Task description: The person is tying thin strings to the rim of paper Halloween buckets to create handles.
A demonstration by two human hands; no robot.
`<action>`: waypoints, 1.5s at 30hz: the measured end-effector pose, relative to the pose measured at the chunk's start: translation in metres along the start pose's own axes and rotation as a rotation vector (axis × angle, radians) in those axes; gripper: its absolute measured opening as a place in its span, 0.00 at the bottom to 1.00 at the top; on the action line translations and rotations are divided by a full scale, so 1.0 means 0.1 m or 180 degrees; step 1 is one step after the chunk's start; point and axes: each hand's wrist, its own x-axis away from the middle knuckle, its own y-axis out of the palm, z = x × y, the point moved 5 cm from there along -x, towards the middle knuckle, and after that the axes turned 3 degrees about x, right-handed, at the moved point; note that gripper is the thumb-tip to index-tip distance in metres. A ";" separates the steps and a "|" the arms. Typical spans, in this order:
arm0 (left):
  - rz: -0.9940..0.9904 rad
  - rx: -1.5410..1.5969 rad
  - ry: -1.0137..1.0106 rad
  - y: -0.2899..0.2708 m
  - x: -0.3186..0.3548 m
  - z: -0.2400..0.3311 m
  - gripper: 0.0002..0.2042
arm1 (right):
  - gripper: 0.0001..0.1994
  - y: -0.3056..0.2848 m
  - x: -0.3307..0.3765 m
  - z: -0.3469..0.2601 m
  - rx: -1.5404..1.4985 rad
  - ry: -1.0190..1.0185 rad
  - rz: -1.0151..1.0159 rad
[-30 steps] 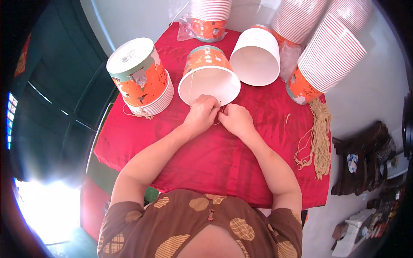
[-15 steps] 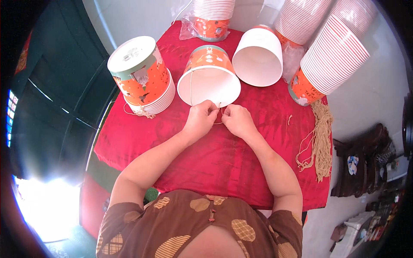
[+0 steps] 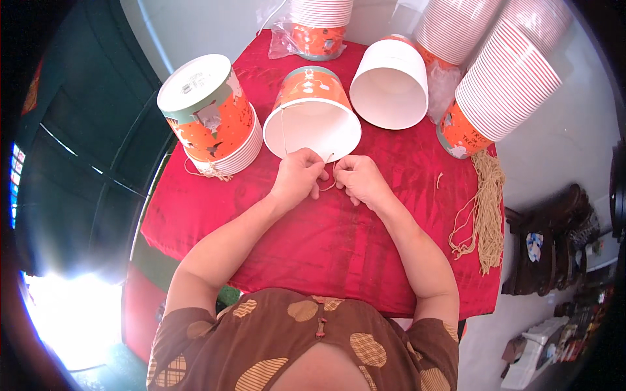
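Note:
An orange and white paper bucket (image 3: 313, 111) lies on its side on the red tablecloth (image 3: 339, 241), mouth toward me. My left hand (image 3: 298, 177) and my right hand (image 3: 357, 180) meet just below its rim. Both pinch a thin tan string (image 3: 328, 182) that loops between the fingers. A strand of the same string runs up inside the bucket's left wall.
A stack of nested orange buckets (image 3: 212, 117) lies at the left, another white bucket (image 3: 390, 81) lies behind. Tall stacks of buckets (image 3: 502, 85) lean at the right and another stack (image 3: 319, 26) stands at the back. A bundle of tan strings (image 3: 486, 208) lies near the table's right edge.
Both hands have stayed at the bucket's rim; the fingers have shifted slightly as they work the string. The bucket has not moved.

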 end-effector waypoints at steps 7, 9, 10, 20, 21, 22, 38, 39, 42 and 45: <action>-0.0214 0.0197 -0.0016 0.03 -0.01 -0.02 0.04 | 0.06 0.04 0.01 -0.02 -0.0092 0.0021 -0.0045; -0.0222 0.0149 -0.0068 0.04 0.02 0.01 0.05 | 0.07 0.04 0.03 -0.05 -0.0103 0.0042 -0.0041; -0.0221 0.0106 -0.0117 0.04 0.03 0.01 0.05 | 0.07 0.04 0.03 -0.06 -0.0114 0.0070 -0.0076; -0.0275 -0.0398 0.0305 0.13 0.07 0.00 0.05 | 0.11 0.03 -0.01 0.02 -0.0614 0.0309 -0.0157; -0.0283 -0.0538 0.0329 0.14 0.09 0.03 0.04 | 0.11 0.03 -0.01 0.02 -0.0618 0.0313 -0.0153; -0.0290 -0.0678 0.0353 0.15 0.10 0.05 0.03 | 0.11 0.02 -0.02 0.03 -0.0610 0.0288 -0.0150; -0.0269 -0.0075 -0.0150 0.10 0.03 -0.01 0.10 | 0.08 0.03 -0.02 0.03 -0.0514 0.0234 -0.0082; -0.0287 0.0014 -0.0219 0.10 0.04 -0.01 0.10 | 0.08 0.04 -0.02 0.03 -0.0515 0.0231 -0.0083; -0.0334 0.0235 -0.0385 0.11 0.05 -0.01 0.10 | 0.08 0.04 -0.02 0.03 -0.0570 0.0161 -0.0119; -0.0457 0.0359 -0.0530 0.11 0.03 -0.03 0.09 | 0.08 0.05 -0.01 -0.01 -0.0530 0.0156 -0.0156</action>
